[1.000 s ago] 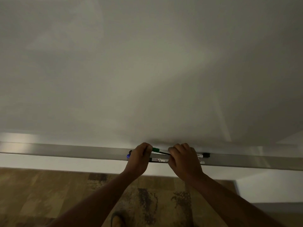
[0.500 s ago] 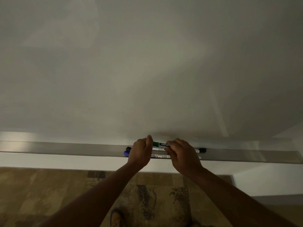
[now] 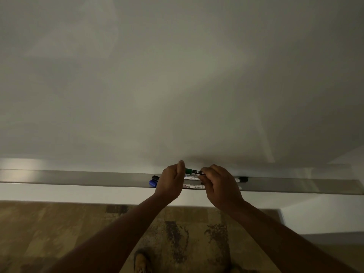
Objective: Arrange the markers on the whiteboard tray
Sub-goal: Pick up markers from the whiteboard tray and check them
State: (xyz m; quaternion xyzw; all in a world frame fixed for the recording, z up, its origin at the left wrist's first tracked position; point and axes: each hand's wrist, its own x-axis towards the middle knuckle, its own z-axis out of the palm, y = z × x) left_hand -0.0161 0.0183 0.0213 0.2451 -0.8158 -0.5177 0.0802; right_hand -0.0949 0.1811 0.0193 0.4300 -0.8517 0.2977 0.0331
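Nearest the camera, a shoe (image 3: 142,262) is poking in at the bottom edge, mostly cut off, on a patterned floor. Moving up, both hands are working at the middle of the whiteboard tray (image 3: 78,178). The left hand (image 3: 171,181) is curled into a fist around one end of the green marker (image 3: 194,171) and the right hand (image 3: 220,184) is pinching the other end, so it's clamped from both sides. Compared to a second ago the green marker is sitting higher, clear above the others, so I'd guess it's getting repositioned. Under it, a blue cap (image 3: 152,183) and a black cap (image 3: 155,177) are sticking out left, another black cap (image 3: 243,179) right. The knuckles are hiding how many markers there are. It's dim, and the labels are unreadable.
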